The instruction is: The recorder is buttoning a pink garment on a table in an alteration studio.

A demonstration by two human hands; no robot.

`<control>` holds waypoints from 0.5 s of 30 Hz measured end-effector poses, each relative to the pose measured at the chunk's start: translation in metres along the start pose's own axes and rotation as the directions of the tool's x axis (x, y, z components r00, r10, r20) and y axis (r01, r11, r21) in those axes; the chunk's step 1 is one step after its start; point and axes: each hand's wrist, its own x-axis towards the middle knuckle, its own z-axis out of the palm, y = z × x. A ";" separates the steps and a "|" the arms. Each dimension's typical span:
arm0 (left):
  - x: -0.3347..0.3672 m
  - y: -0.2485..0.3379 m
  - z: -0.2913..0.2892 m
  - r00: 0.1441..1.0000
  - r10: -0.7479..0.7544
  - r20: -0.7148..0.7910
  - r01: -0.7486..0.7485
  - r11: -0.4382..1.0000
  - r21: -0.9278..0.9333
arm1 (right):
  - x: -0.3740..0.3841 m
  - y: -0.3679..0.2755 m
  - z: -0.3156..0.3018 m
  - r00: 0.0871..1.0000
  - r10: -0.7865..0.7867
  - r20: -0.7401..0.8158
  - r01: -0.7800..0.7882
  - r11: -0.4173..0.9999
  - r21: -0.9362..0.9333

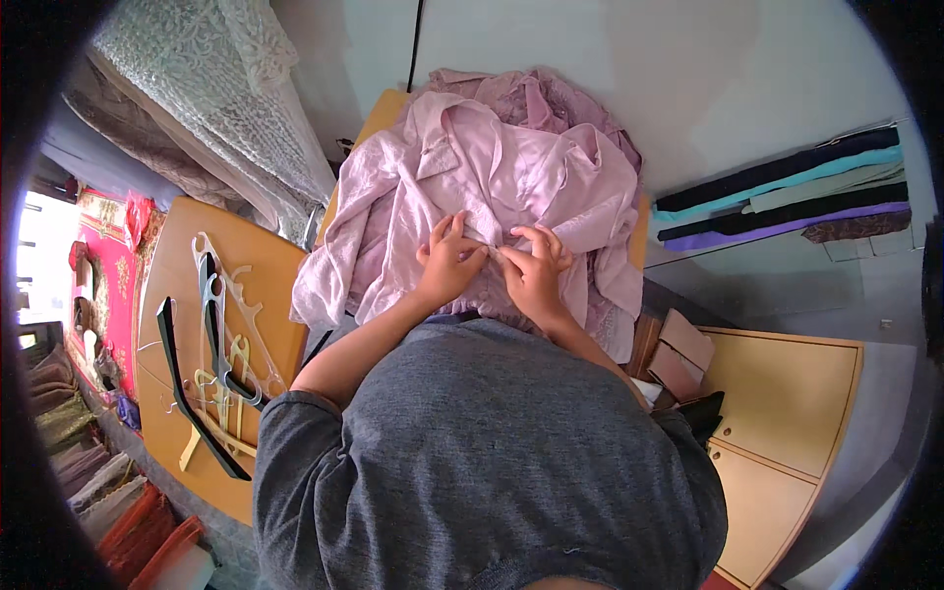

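Observation:
A pale pink, long-sleeved shirt (pixel 374 197) with a collar lies spread in front of me, its sleeves fanned out to both sides. My left hand (pixel 452 264) pinches the cloth near the middle of its front, thumb and fingertips together. Close beside it, my right hand (pixel 536 270) grips the same strip of fabric, its fingers bent. The fingertips almost meet there. Any small fastening between them is too small to make out. Behind the collar, a darker mauve garment (pixel 590 103) lies bunched up.
On a wooden table (pixel 162 354) at my left lie several hangers (pixel 202 379), black, clear and cream. White lace fabric (pixel 211 88) hangs at the far left. Folded cloths (pixel 787 187) hang along the right wall. A wooden cabinet (pixel 777 393) and a cardboard box (pixel 680 354) stand at my right.

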 end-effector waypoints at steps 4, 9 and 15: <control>-0.002 0.004 0.005 0.999 -0.010 -0.034 0.009 0.999 -0.052 | -0.001 0.006 0.008 0.994 0.102 -0.028 -0.095 0.978 0.187; -0.003 0.008 0.005 0.997 -0.032 -0.072 0.028 0.998 -0.064 | 0.001 0.014 0.015 0.977 0.211 0.013 -0.204 0.928 0.312; -0.004 0.017 -0.001 0.992 0.085 -0.088 -0.082 0.996 0.039 | -0.001 0.029 0.022 0.926 0.333 0.177 -0.377 0.808 0.453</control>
